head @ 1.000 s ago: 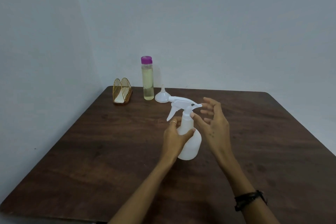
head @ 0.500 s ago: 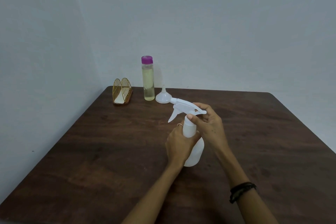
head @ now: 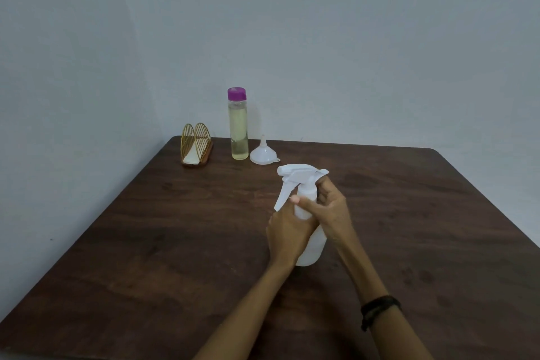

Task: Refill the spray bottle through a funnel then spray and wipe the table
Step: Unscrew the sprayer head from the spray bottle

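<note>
Head view: your left hand (head: pixel 287 235) wraps the spray bottle (head: pixel 312 240) body, mid-table (head: pixel 175 228); your right hand (head: pixel 330 210) pinches its collar. Likely light, stiff, slick plastic, so grip the waist firmly. It stands upright, long axis vertical, nozzle pointing left.

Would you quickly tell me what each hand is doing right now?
Left hand: closed around the spray bottle body.
Right hand: closed on the bottle's neck below the trigger head.
</note>
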Demonstrator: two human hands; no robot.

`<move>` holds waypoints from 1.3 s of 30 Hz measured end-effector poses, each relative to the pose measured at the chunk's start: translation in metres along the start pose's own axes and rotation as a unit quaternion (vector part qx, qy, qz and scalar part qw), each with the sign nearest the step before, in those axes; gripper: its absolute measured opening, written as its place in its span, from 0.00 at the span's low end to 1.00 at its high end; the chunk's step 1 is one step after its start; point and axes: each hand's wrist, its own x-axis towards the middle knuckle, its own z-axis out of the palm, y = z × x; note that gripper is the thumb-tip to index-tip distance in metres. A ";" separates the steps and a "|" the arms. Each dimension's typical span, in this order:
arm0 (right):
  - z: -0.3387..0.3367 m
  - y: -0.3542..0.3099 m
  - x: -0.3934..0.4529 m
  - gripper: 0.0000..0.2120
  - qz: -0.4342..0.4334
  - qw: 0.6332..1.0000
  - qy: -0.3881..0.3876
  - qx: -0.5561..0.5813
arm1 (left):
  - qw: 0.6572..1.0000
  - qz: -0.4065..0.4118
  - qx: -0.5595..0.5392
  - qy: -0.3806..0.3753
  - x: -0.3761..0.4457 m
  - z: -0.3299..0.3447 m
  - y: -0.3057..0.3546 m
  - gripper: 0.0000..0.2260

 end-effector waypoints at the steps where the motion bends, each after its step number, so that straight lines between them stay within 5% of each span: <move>1: 0.006 0.003 -0.003 0.17 -0.016 0.999 0.029 -0.039 | 1.000 0.008 0.016 0.004 0.000 0.000 0.000 0.12; 6: 0.023 0.005 -0.010 0.13 -0.033 0.990 0.134 -0.040 | 0.999 0.041 0.027 0.021 0.000 0.002 -0.005 0.11; 13: 0.019 0.001 -0.010 0.21 -0.047 0.992 0.112 0.029 | 0.999 0.034 0.011 0.023 0.000 0.006 -0.012 0.20; 16: 0.009 -0.002 -0.009 0.21 -0.019 0.996 0.039 0.075 | 0.999 0.026 -0.024 0.017 -0.001 0.005 -0.011 0.23; 20: -0.006 -0.006 -0.006 0.24 0.006 0.994 -0.040 0.098 | 0.999 0.024 -0.023 -0.015 0.000 0.002 -0.009 0.16; 24: 0.005 0.000 -0.010 0.21 -0.028 0.997 0.035 0.059 | 0.999 0.040 -0.014 -0.006 0.000 0.003 -0.008 0.24; 31: 0.020 0.006 -0.011 0.27 -0.054 0.989 0.135 0.025 | 0.997 0.067 0.025 0.004 0.002 0.003 -0.011 0.12; 36: 0.011 0.008 -0.010 0.27 -0.043 0.991 0.112 0.066 | 0.998 0.060 -0.017 0.004 -0.002 0.003 -0.007 0.25; 39: 0.002 0.006 -0.011 0.25 -0.020 0.995 0.050 0.079 | 0.999 0.034 -0.027 -0.008 0.001 0.005 -0.012 0.19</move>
